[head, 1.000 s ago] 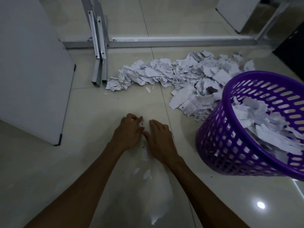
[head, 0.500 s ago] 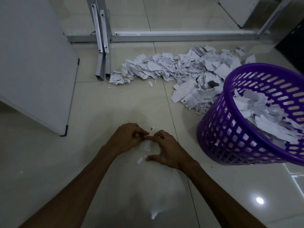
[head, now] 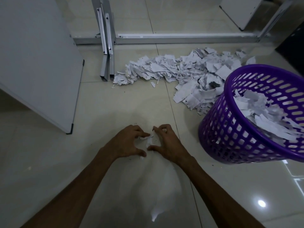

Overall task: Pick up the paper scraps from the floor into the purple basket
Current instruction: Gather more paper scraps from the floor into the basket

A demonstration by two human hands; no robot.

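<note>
Both hands are down on the pale floor tiles in the middle of the view. My left hand (head: 127,142) and my right hand (head: 166,142) face each other, fingers curled, pinching a few small white paper scraps (head: 149,140) gathered between them. One tiny scrap (head: 141,157) lies by my left thumb. A large heap of white paper scraps (head: 177,69) spreads across the floor beyond the hands. The purple basket (head: 230,134) stands tilted at the right, holding many scraps.
A white board (head: 41,63) leans at the left, its corner on the floor. A grey metal frame (head: 107,46) with a floor bar (head: 181,37) crosses behind the heap. A dark object sits at the far right edge.
Both hands have drawn back toward me and swept the loose scraps together; the fingers have curled in around the small bunch between them.
</note>
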